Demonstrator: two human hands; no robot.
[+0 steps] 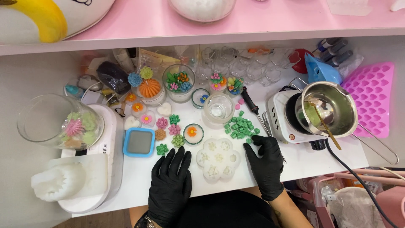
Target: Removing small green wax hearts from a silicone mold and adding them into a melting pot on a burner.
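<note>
Silicone flower mould (218, 159), likely soft and floppy, lies between open, empty left hand (170, 185) and right hand (265, 166); grip its rim.

A dark crumpled packet (113, 77) lies at the bench's back left; no labels, signs or screens show clearly.

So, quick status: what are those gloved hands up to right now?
Left hand flat on the table, empty. Right hand empty, fingertips at the green wax chunks. White flower mould lies between them, untouched. Nothing in the way.
</note>
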